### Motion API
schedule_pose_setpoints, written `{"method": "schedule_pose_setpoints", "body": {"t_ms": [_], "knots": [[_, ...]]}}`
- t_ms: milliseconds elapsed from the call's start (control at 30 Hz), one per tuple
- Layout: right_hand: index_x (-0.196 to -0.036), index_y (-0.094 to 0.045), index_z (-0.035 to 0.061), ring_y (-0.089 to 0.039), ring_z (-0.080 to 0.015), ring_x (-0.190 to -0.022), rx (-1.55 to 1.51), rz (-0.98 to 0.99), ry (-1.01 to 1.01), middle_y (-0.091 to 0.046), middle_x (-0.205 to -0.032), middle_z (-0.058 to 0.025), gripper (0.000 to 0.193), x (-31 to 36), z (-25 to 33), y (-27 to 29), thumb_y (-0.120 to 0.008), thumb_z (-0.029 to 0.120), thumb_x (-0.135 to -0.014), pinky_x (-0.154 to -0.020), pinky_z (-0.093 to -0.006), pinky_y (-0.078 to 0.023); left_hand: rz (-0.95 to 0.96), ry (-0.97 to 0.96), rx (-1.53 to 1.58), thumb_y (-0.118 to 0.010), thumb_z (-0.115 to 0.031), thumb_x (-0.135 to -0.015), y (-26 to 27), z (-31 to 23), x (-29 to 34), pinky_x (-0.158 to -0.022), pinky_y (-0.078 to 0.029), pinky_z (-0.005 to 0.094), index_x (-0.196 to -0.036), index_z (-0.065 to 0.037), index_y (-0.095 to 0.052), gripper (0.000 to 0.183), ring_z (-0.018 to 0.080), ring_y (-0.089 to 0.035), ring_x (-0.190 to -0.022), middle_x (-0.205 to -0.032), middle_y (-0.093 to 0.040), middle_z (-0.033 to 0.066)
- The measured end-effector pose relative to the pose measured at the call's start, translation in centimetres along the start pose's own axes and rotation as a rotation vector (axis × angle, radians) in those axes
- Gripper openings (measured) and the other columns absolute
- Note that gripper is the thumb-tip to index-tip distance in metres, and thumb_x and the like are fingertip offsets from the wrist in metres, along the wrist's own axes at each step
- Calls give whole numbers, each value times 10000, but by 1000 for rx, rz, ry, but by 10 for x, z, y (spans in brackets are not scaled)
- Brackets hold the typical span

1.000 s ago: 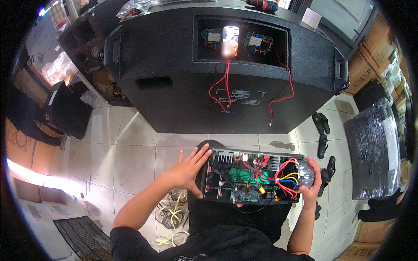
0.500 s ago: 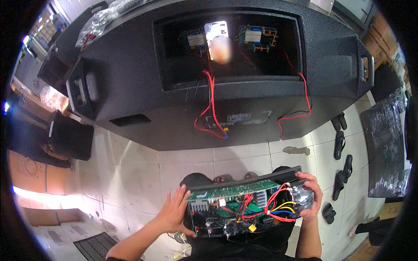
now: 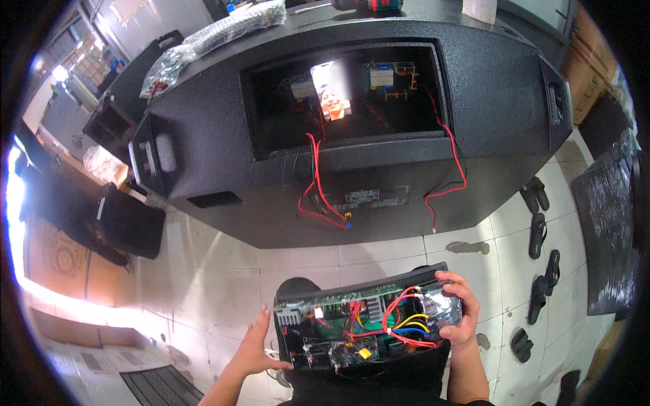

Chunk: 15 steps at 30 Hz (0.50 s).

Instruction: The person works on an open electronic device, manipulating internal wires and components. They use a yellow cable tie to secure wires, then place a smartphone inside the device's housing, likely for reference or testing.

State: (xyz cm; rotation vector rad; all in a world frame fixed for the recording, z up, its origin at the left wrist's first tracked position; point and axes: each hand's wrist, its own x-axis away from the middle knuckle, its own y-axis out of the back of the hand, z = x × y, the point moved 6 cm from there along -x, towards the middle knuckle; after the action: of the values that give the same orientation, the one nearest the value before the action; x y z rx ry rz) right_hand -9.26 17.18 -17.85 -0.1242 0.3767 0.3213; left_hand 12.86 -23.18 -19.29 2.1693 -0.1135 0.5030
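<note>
An amplifier module (image 3: 338,318) with green circuit boards, heat sinks and bundled wires lies in front of my body, its dark panel on the far side. My right hand (image 3: 462,312) grips its right end, fingers and thumb around a round, shiny, film-wrapped part (image 3: 439,306). At the left end is my left hand (image 3: 252,348), fingers stretched out and thumb by the lower corner; whether it bears weight I cannot tell. Beyond stands a big black speaker cabinet (image 3: 352,172) with a rectangular opening. Red and black wires (image 3: 315,176) hang out of it, and another red wire (image 3: 459,162) hangs at the right.
Inside the opening are small circuit boards (image 3: 381,78) and a bright, partly blurred rectangle. Bubble wrap (image 3: 233,28) and a power tool (image 3: 379,5) lie on the cabinet. Black slippers (image 3: 537,235) line the tiled floor at right, beside a film-wrapped black panel (image 3: 606,237). Cardboard boxes (image 3: 57,267) stand left.
My left hand's fingers have come off the module's upper left corner and straightened. The module has shifted slightly left and tilted, showing less of its upright green board. The whole view has shifted.
</note>
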Motion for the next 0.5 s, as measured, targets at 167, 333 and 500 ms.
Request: {"method": "schedule_pose_setpoints", "body": {"t_ms": [167,333,500], "knots": [[-1246,-651,8,-558,-399,-1286,10,-42,22,-574,-1358,-288,807,8,6,10,-846,576,-706,-1095,-503,-416,-181,330,588,-927,-188,-733,-47,16,37,-826,-557,316,-1226,9,-652,598,149,-676,-875,-985,-719,68],[-1309,-610,-19,-541,-399,-1308,64,-142,33,-564,-1386,-295,834,22,-3,4,-817,567,-754,-1120,-541,-401,-222,345,434,-741,-214,-902,-72,27,41,-779,-559,341,-1167,-35,-665,329,179,-692,-798,-914,-702,95],[-1401,-532,-6,-535,-445,-1308,-93,-91,-26,-475,-1463,-310,821,29,-4,-11,-817,482,-806,-1098,-592,-469,-241,313,883,-669,-113,-992,-79,26,35,-645,-528,271,-1112,15,-637,179,96,-624,-696,-777,-607,18]]}}
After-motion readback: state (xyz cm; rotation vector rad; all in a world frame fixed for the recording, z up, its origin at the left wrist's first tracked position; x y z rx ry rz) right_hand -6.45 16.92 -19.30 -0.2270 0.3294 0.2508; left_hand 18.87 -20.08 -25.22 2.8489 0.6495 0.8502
